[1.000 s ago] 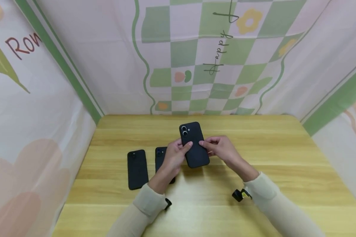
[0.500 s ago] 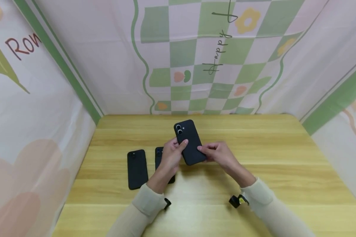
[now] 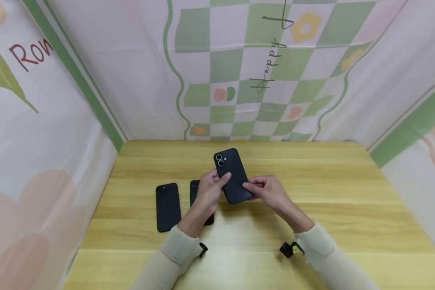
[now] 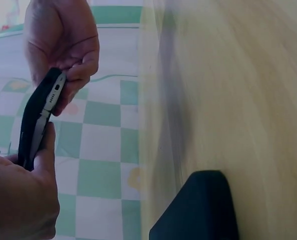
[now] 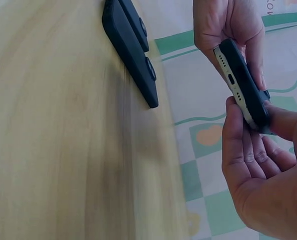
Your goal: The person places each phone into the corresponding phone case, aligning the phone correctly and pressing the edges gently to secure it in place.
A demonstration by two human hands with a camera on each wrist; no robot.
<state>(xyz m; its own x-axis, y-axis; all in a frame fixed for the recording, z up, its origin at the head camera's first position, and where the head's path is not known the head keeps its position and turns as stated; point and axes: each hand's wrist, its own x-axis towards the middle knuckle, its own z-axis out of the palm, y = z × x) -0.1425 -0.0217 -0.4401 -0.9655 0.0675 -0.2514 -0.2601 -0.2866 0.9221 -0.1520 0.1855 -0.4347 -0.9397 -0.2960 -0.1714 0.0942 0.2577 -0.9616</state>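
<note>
A smartphone in a black case (image 3: 237,183) is held above the table, case back up, its two ringed lenses at the far left corner. My left hand (image 3: 209,192) grips its left edge, thumb across the back. With thumb and fingers, my right hand (image 3: 272,192) pinches the lower right corner. Both wrist views show the phone's pale bottom edge (image 5: 232,80), with a charging port and speaker holes, bordered by the black case (image 4: 32,112). In the right wrist view, the right hand's fingers lie under the phone and its thumb is on the case.
Two more black phones lie on the wooden table (image 3: 333,181), left of the held one: a left phone (image 3: 168,207) in full view and a nearer phone (image 3: 193,193) partly hidden under my left forearm. A patterned cloth wall (image 3: 224,64) stands behind the table's far edge.
Over the second, the held phone has shifted slightly left. My right hand has slid down its right edge to the lower corner. The two phones on the table stay put.
</note>
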